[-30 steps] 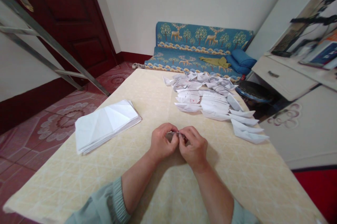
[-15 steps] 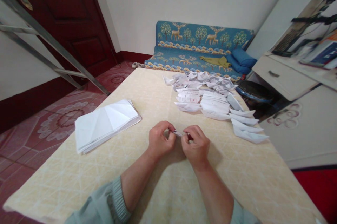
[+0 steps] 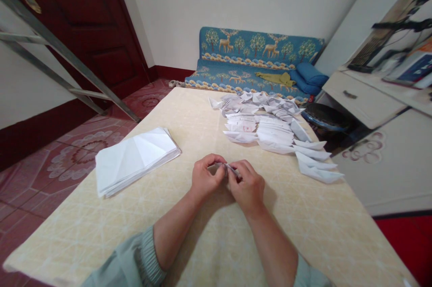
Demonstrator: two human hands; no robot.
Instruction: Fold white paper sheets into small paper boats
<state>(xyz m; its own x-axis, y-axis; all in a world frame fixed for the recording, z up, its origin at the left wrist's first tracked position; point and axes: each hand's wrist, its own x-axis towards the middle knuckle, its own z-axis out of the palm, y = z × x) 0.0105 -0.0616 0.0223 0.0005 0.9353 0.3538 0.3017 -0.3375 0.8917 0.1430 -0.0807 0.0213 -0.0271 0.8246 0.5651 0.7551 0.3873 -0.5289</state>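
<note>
- Pinching a small piece of folded white paper [image 3: 232, 169] at its near end, the left hand [image 3: 206, 178] and right hand [image 3: 246, 187] meet just above the table, knuckles up and wrists turned inward.
- Grip: both hold narrowly, with the fingers [image 3: 211, 163] curled over the paper and the two hands touching or almost touching around it.
- Both forearms reach in from the bottom edge of the view, bare up to the pale green sleeves [image 3: 148, 251], which are cut off by the frame.
- Hidden: the hands cover most of the paper, so only a thin bright edge shows. Its shape and the exact finger placement are hard to make out, and a small dark red patch between the hands is unclear.
- The paper sits near the middle of a cream tablecloth [image 3: 297, 233].
- A thick stack of folded white paper [image 3: 135, 161] lies to the left, well apart from the hands.
- To the right and farther ahead, many folded paper boats [image 3: 270, 136] lie in overlapping rows, with printed sheets among them.
- Nothing stands between the hands and either pile.
- Past the table are a blue deer-patterned sofa cushion [image 3: 259, 48], a dark red door [image 3: 74, 21], a metal ladder [image 3: 57, 48] and a white drawer [image 3: 364, 100].
</note>
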